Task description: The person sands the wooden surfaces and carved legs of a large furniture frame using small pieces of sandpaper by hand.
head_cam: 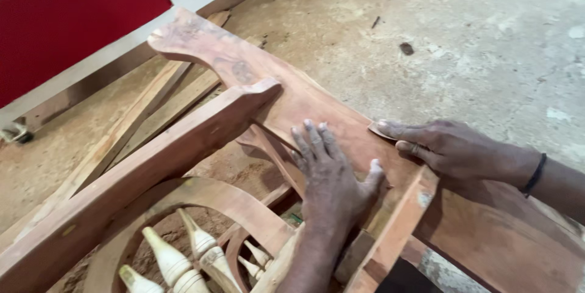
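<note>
Left hand (332,174) grip spread flat, palm pressing broad reddish-brown carved wooden furniture panel (286,101). Right hand (448,146) grip pressed together, fingertips pinning small brown abrasive scrap (381,131) against same panel. Panel rests tilted on grey concrete floor (475,37), beside curved frame with pale turned spindles (173,262). Likely heavy, stiff, dusty rather than slippery; best held by thick edges, not thin spindles.

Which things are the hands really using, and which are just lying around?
In use: left hand flat on the wooden furniture frame; right hand pressing a sandpaper piece on it.
Lying about: loose planks, debris bits on the concrete floor.
</note>
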